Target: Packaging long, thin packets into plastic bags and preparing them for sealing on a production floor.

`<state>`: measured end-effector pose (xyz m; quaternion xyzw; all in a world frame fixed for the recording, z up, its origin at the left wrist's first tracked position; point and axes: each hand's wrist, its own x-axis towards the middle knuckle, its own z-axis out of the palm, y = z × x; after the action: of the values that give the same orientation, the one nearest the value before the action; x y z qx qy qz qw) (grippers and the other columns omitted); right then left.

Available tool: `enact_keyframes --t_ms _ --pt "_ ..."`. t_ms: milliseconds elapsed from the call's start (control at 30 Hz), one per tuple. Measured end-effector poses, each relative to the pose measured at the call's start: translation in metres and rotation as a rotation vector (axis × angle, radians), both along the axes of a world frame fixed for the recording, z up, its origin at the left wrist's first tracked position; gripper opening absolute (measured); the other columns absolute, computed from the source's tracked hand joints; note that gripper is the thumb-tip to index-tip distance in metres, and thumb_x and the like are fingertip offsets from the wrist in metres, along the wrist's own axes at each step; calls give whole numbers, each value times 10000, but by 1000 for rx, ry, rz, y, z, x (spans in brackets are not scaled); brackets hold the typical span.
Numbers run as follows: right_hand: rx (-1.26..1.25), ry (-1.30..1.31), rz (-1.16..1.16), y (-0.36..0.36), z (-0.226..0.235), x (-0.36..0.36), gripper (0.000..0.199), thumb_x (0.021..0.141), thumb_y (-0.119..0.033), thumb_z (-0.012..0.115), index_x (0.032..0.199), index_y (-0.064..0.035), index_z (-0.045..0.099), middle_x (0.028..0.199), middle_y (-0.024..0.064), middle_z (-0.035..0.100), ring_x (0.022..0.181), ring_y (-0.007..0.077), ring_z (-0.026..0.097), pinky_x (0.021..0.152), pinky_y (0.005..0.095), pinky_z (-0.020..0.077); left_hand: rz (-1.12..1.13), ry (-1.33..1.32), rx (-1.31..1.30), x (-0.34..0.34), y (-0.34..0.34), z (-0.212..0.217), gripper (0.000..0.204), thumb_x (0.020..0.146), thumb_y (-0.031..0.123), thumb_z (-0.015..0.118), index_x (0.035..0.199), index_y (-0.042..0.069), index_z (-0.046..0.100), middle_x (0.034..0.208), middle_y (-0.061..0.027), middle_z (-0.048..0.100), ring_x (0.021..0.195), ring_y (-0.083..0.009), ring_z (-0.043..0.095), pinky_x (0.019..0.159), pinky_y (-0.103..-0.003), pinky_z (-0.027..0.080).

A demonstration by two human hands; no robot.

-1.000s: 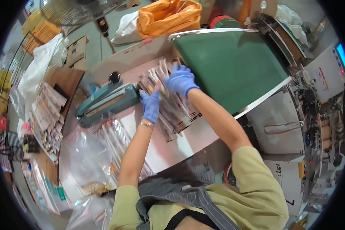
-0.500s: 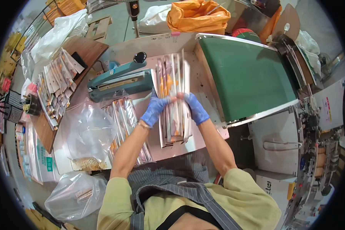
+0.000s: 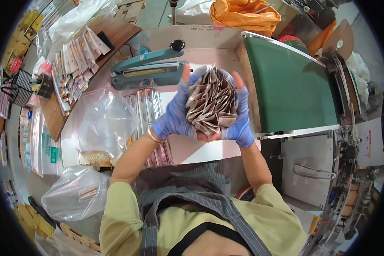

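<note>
Between my two hands a thick bundle of flat paper packets (image 3: pixel 212 102) is held over the table, its many folded edges fanned upward. My left hand (image 3: pixel 173 110), in a blue glove with bare fingertips, wraps round the bundle's left side. My right hand (image 3: pixel 242 117), gloved alike, closes round the right side. Just beyond my left hand lies a teal hand sealer (image 3: pixel 147 68) with a black knob. More packets in clear plastic (image 3: pixel 150 109) lie left of the bundle, beside a large clear plastic bag (image 3: pixel 104 123).
A green conveyor belt (image 3: pixel 292 85) slopes at the right, edged with metal rails. On the left, a brown wooden board (image 3: pixel 57 119) bears rows of packets (image 3: pixel 77 64). An orange sack (image 3: pixel 245 16) stands beyond the table. Machinery (image 3: pixel 350 192) fills the far right.
The bundle has tipped from lying lengthwise to showing its fanned edges upward. My hands have moved from its near part to cup both sides. The whole view has shifted somewhat.
</note>
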<state>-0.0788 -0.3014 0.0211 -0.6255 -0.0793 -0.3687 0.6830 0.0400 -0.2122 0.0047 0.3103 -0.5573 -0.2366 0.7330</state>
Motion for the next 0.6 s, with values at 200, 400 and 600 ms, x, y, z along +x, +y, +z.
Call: enact_keyframes --t_ms 200,400,600 --pt "-47 339 -246 39 8 25 728 569 -121 770 1212 -23 445 1118 102 514 993 182 519 869 307 414 -121 149 583 18 58 -15 680 662 306 692 1237 59 426 1226 -97 467 1123 -230 450 981 -318 323" --pt "226 687 786 44 -48 64 301 678 -167 623 915 18 623 870 80 626 842 147 571 810 280 430 -66 977 533 -48 138 -28 484 740 232 653 1146 32 479 1051 -70 554 974 -169 529 868 -284 416" --pt "291 728 971 115 -48 106 256 687 -137 610 890 17 632 821 78 630 805 138 576 787 263 434 2088 -950 739 76 220 -74 186 826 142 507 978 46 556 885 -105 541 770 -249 562 676 -334 453"
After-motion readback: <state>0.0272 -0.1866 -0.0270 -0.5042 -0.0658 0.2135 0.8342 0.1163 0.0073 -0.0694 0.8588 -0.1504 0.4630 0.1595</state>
